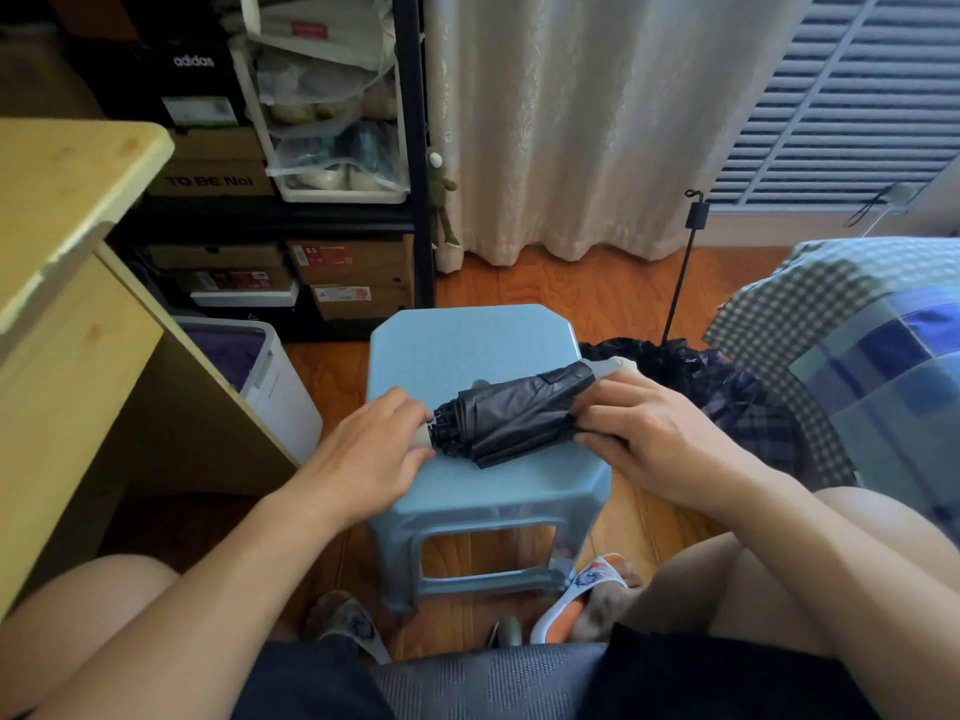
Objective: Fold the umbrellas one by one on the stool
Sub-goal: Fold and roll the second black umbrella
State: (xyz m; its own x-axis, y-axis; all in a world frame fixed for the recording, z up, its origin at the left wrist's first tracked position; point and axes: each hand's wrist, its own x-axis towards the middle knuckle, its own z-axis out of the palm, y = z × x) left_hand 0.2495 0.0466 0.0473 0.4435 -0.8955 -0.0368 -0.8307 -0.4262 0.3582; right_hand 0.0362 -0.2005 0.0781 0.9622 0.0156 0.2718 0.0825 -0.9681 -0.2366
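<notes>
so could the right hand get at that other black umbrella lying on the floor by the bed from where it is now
Probably yes. The open black umbrella lies just beyond the right hand, past the light blue plastic stool, with nothing between. But its fingers now pinch the folded black umbrella, so it must let go first.

I read "adidas" on a black shoebox (193, 62), "TO BE No1" on a brown shoebox (210, 180), "8.5" on a lower box's red label (319, 254)
</notes>
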